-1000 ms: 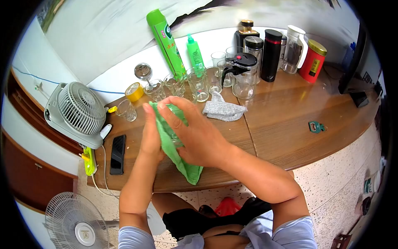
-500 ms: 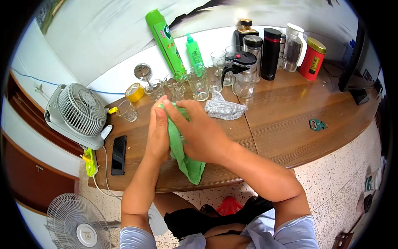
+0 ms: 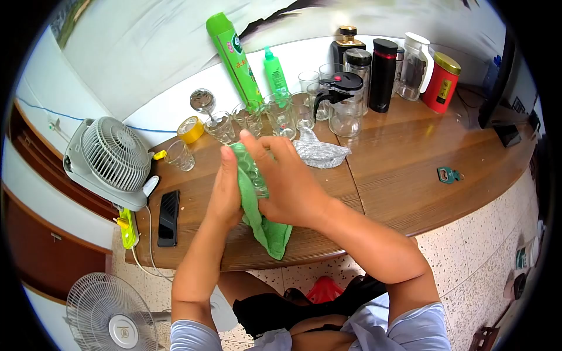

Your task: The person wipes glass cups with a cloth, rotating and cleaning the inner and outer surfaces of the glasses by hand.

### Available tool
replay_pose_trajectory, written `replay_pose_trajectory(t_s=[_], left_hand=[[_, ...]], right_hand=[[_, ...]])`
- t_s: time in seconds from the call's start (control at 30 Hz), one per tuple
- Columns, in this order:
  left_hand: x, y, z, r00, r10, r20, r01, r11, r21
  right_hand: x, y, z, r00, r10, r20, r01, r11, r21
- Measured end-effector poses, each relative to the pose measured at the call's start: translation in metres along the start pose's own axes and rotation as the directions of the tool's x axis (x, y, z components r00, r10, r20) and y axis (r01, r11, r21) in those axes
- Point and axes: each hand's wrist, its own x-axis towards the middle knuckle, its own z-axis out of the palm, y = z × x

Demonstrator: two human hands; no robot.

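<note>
Between my hands is a clear glass (image 3: 253,175) with a green cloth (image 3: 272,237) pressed round its left side and hanging below. My left hand (image 3: 225,190) presses the cloth against the glass from the left. On the other side my right hand (image 3: 290,184) holds the glass, thumb below and fingers over the top. A gray cloth (image 3: 321,153) lies on the wooden table just beyond my right hand. Several clear glasses (image 3: 281,120) stand in a row behind, and another glass (image 3: 180,157) is at the left.
A glass teapot (image 3: 345,117), black flask (image 3: 383,76), clear pitcher (image 3: 414,67) and red canister (image 3: 441,83) stand at the back right. Yellow tape (image 3: 190,130), a small fan (image 3: 114,155) and a phone (image 3: 168,218) are at the left. A bottle opener (image 3: 448,175) lies on the right.
Both hands, with the cloth and glass, have shifted slightly right. My right hand's fingers have changed position on the glass, and more of the glass shows than half a second ago.
</note>
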Motion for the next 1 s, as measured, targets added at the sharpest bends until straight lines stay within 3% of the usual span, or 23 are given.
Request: replay_pose_trajectory(t_s=[0.1,0.2,0.3,0.4,0.5,0.6,0.7,0.8,0.9,1.0], left_hand=[[0.008,-0.026,-0.016,0.98,0.171,-0.099,-0.142,0.958,0.248],[0.011,-0.024,-0.033,0.91,0.402,-0.106,-0.258,0.746,0.614],[0.01,-0.014,-0.033,0.951,0.294,-0.094,-0.237,0.891,0.387],[0.003,-0.002,-0.014,0.991,0.095,-0.089,-0.096,0.995,0.0],[0.002,-0.008,-0.017,0.991,-0.038,0.131,0.054,0.99,-0.128],[0.006,-0.024,-0.015,0.984,0.069,0.164,-0.075,0.997,0.031],[0.004,-0.029,-0.01,0.981,0.195,-0.006,-0.192,0.97,0.15],[0.002,-0.018,-0.007,0.963,0.234,-0.131,-0.209,0.962,0.177],[0.003,0.0,-0.014,0.992,0.087,-0.096,-0.103,0.978,-0.182],[0.003,0.004,-0.022,0.997,0.072,0.027,-0.054,0.907,-0.417]], right_hand=[[-0.003,-0.001,0.001,0.999,-0.024,0.031,0.023,1.0,0.014],[-0.002,-0.005,0.0,0.997,-0.041,0.064,0.038,0.998,0.04],[-0.002,-0.003,0.003,0.993,-0.121,0.013,0.12,0.992,0.042],[0.004,-0.004,0.003,0.977,-0.173,-0.127,0.181,0.982,0.052],[0.003,-0.003,0.002,0.984,-0.074,-0.161,0.079,0.996,0.031],[0.003,0.003,0.0,0.986,-0.019,-0.163,0.028,0.998,0.049],[0.002,0.002,0.0,0.99,-0.027,-0.135,0.03,0.999,0.025],[-0.001,0.002,0.0,0.994,-0.108,-0.023,0.108,0.994,0.02],[-0.001,-0.001,0.006,0.982,-0.176,-0.068,0.181,0.98,0.084],[0.002,0.0,0.007,0.97,-0.205,-0.131,0.215,0.974,0.069]])
